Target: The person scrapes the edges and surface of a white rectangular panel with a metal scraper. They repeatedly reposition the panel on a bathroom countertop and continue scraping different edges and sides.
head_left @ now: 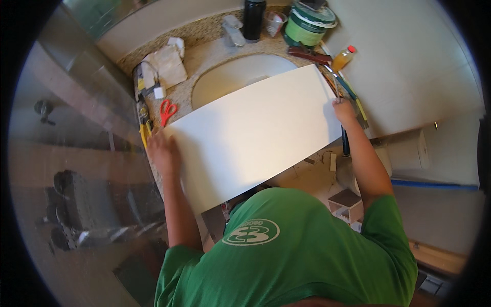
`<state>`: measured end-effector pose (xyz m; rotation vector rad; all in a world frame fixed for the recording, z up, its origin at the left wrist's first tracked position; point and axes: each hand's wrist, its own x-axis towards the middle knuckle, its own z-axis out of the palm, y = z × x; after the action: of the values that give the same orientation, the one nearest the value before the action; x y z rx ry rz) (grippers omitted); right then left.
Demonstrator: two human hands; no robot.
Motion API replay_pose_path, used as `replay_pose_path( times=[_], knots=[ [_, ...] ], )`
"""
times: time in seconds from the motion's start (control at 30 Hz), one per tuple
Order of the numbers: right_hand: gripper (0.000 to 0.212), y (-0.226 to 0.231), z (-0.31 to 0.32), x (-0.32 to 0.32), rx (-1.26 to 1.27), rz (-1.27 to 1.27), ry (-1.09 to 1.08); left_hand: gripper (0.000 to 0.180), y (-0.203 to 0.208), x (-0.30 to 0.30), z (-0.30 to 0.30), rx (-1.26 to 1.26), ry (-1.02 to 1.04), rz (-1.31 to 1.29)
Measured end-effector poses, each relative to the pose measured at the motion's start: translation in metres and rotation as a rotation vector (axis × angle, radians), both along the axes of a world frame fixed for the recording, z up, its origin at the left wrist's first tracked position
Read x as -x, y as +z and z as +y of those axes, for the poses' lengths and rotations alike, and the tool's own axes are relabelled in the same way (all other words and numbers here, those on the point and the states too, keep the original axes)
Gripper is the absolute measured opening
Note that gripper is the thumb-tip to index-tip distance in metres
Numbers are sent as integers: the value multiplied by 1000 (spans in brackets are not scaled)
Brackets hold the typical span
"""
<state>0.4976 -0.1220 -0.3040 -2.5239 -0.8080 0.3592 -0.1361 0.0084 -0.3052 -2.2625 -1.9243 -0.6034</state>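
Observation:
A large, plain white rectangular panel (255, 138) lies tilted across the counter, covering the near part of the sink. My left hand (164, 153) is closed on the panel's left end, beside yellow-handled pliers (145, 130) and red-handled scissors (167, 111). At the opposite end, my right hand (345, 111) is closed around the panel's edge. A thin, light-coloured tool (336, 84) shows just beyond those fingers; whether they touch it I cannot tell. My right fingertips are partly hidden.
Behind the panel is an oval sink (225, 77) in a granite counter (202, 64). A green bucket (307, 25), black bottle (253, 20), clear cup (274, 23), red-capped bottle (343, 58) and crumpled cloth (166, 66) stand around it. A glass pane (97, 169) borders the left.

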Motion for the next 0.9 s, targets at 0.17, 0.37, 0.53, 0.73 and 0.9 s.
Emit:
replay_pose_path(
  times=[0.17,0.37,0.53,0.73,0.9],
  knots=[
    [43,36,-4,40,229,-113,133,73,-4,-85,1,286,-173,41],
    [46,43,-7,53,238,-192,212,80,5,-169,12,364,-311,-48],
    [48,35,-5,39,251,-153,239,77,6,-173,19,374,-375,-114],
    [45,44,-6,46,258,-183,228,72,2,-89,11,298,-113,-64],
    [41,41,-3,39,267,-238,242,77,1,-12,-5,191,167,-44]
  ],
)
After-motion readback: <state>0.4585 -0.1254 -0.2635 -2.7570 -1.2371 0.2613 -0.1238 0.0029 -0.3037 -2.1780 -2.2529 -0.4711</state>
